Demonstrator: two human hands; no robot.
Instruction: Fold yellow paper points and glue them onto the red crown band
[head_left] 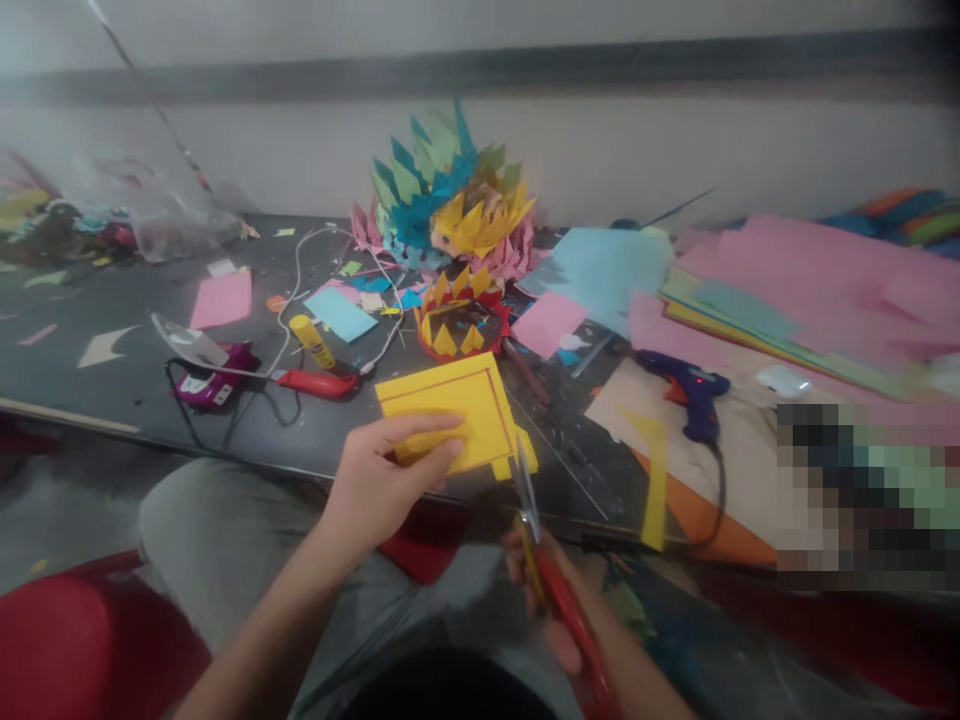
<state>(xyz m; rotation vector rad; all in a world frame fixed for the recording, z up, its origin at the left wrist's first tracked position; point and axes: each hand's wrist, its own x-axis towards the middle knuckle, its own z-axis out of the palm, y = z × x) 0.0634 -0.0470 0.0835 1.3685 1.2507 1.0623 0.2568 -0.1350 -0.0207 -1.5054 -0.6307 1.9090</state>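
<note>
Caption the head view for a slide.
Left hand holds marked yellow paper while right hand holds scissors at its edge.

Red stool (97, 640) cut off, scissors (559, 590) blurred at handles, right-side patch (862, 500) pixelated

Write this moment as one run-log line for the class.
left hand: holds yellow paper | right hand: holds scissors at its right edge | nearby: glue gun, glue stick

This looks like a paper-craft workspace, shown by the dark tabletop (112, 385) strewn with coloured paper sheets (825, 285), a glue stick (313, 341), a glue gun (686, 390) and pointed folded-paper pieces (450, 195).
</note>
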